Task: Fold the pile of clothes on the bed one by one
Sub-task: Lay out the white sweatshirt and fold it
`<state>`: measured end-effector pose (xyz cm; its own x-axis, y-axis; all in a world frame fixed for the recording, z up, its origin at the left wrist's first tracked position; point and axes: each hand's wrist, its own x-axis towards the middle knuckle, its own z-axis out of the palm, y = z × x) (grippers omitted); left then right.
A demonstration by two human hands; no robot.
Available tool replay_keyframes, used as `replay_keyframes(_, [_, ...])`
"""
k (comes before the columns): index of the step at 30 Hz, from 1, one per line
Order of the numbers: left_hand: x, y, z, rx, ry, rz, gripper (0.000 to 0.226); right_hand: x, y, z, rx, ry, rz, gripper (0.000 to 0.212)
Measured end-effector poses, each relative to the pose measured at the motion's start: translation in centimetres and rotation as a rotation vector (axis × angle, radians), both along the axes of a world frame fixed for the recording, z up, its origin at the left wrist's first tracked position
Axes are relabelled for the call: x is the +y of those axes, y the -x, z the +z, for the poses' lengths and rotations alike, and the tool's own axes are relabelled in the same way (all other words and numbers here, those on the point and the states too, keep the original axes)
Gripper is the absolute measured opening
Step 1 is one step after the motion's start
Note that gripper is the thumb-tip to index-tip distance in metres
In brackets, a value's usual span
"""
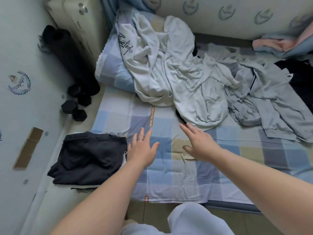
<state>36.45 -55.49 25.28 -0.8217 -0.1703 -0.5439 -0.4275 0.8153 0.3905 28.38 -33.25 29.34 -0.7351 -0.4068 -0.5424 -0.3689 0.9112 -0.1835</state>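
Bed [186,168]: checked sheet, bare patch in front. Pile [169,73] heaped at the far side, pieces overlapping; tugging the near hem would likely drag neighbours along. Folded dark garment [89,158] at left edge, just beside left hand [142,150]; a careless sweep could muss it. Right hand [199,145] near the pile's hem. Both hands spread flat, holding nothing.

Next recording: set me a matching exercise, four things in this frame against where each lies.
Things: 1 folded dark navy garment; 2 white sweatshirt with black script print; 3 black hexagonal dumbbells; 4 pink cloth.
Places: A over the checked pillow; B far right of the bed; C off the bed's left side; D beside the left hand.
Pairs: 1-D, 2-A, 3-C, 4-B.
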Motion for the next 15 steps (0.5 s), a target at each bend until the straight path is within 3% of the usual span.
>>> replay_keyframes(8, [15.6,4.1,1.9,-0.066,-0.014,-0.061,0.063,18.6,2.8,0.8,-0.060,-0.031,-0.104,0.082])
replay_keyframes(15, [22.8,9.5,1.2,-0.078,0.018,-0.186,0.062,27.3,4.0,-0.6,-0.069,0.025,-0.278,0.081])
